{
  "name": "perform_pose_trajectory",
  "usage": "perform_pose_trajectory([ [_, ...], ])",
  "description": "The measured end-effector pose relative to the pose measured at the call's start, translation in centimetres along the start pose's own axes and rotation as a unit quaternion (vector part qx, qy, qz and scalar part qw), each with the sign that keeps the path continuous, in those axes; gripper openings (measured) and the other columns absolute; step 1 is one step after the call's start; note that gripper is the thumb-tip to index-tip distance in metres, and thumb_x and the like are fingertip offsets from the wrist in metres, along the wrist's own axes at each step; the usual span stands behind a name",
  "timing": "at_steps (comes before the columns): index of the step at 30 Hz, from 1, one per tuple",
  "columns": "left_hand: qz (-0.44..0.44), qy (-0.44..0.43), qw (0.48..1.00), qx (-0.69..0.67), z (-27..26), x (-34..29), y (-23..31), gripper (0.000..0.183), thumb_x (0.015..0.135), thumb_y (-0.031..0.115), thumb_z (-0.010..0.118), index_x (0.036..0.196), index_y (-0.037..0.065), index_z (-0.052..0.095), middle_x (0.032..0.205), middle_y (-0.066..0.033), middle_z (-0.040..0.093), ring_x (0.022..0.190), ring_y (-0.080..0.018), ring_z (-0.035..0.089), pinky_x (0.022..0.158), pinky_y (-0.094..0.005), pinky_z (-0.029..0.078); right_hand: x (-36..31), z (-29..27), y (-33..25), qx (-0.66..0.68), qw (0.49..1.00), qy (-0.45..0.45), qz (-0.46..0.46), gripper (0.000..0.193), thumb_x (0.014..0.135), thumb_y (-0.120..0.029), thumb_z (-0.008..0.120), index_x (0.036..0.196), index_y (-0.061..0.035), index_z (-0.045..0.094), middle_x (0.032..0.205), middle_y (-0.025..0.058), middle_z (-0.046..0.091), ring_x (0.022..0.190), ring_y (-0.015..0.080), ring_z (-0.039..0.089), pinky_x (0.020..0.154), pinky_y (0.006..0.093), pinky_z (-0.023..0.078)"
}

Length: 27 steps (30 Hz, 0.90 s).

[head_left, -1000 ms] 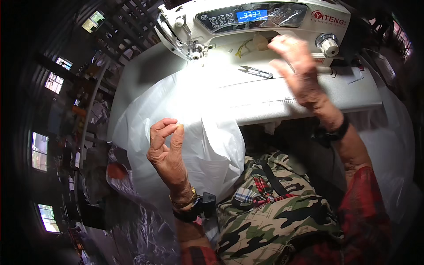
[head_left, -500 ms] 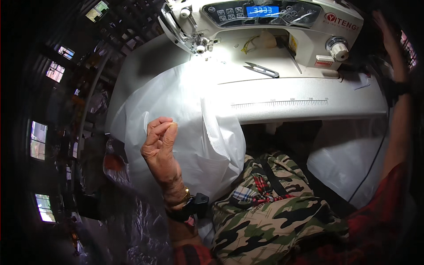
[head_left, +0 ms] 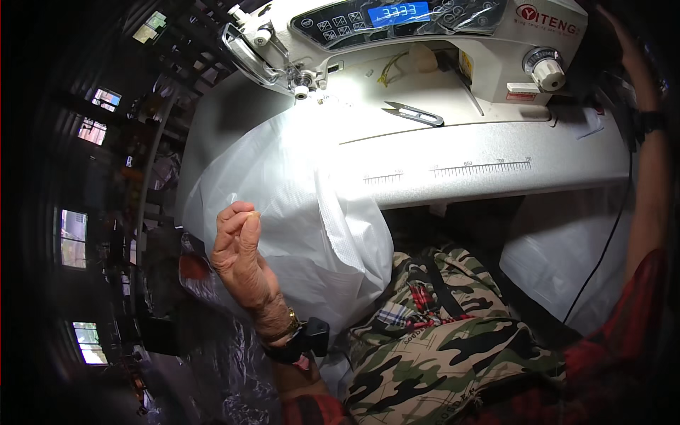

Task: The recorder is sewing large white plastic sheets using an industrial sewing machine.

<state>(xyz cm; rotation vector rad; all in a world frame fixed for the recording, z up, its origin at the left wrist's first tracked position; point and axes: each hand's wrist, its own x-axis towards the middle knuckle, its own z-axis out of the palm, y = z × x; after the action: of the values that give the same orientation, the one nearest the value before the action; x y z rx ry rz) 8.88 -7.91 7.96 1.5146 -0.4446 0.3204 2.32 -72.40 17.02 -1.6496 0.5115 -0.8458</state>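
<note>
Nearest, noted left hand [head_left: 244,262] with thumb and fingertips drawn together over white sheet [head_left: 276,166] hanging off pale table [head_left: 453,184]; cannot tell if gripping anything. Judged sheet light, limp, likely slippery and quick to crease, best held flat along folded edge [head_left: 334,225]. Farther off, traced sheet up to head of sewing machine [head_left: 425,39], lost in glare there; made out right hand [head_left: 629,53] only dimly at dark margin, cannot tell finger spread or hold.

From here I count one sewing machine [head_left: 506,60], one screen [head_left: 399,14], one large dial [head_left: 547,69], one printed ruler [head_left: 482,168] and one pair of snips [head_left: 419,115]. I see two hands [head_left: 241,258], two wristbands [head_left: 309,341], one bracelet [head_left: 292,321], two spreads of sheeting [head_left: 290,237] and five windows [head_left: 73,239].
</note>
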Motion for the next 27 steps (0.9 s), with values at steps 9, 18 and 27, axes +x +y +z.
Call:
perform_pose_trajectory([
  [9, -0.026, 0.009, 0.999, -0.02, 0.0, 0.9, -0.9, 0.009, 0.087, -0.004, 0.064, 0.095, -0.003, 0.069, 0.107, -0.0084, 0.062, 0.095, -0.0124, 0.056, 0.088, -0.0241, 0.044, -2.1, -3.4, 6.3, -0.425, 0.728, 0.091, -0.531, 0.072, 0.079, 0.023, 0.038, 0.143, -0.0071, 0.045, 0.145, 0.0078, 0.051, 0.135, 0.0255, 0.046, 0.116, 0.0363, 0.033],
  [18, -0.053, -0.011, 0.998, -0.022, -0.2, 4.5, -2.7, 0.011, 0.088, 0.001, 0.066, 0.098, -0.003, 0.069, 0.096, -0.0041, 0.065, 0.094, -0.0113, 0.057, 0.09, -0.0239, 0.043, -12.0, 8.2, 1.4, -0.137, 0.864, 0.127, -0.468, 0.034, 0.103, -0.016, 0.041, 0.121, 0.0001, 0.065, 0.125, 0.0123, 0.065, 0.116, 0.0211, 0.06, 0.103, 0.0336, 0.044],
  [27, -0.1, -0.089, 0.99, 0.039, 2.9, 11.9, -8.4, 0.012, 0.085, 0.006, 0.07, 0.09, -0.005, 0.069, 0.085, -0.0022, 0.066, 0.083, -0.0093, 0.058, 0.08, -0.0232, 0.045, -22.9, 31.3, 6.3, -0.034, 0.892, -0.438, -0.108, 0.031, 0.09, -0.019, 0.053, 0.111, 0.0005, 0.065, 0.093, 0.0127, 0.065, 0.091, 0.0186, 0.061, 0.084, 0.0316, 0.048],
])
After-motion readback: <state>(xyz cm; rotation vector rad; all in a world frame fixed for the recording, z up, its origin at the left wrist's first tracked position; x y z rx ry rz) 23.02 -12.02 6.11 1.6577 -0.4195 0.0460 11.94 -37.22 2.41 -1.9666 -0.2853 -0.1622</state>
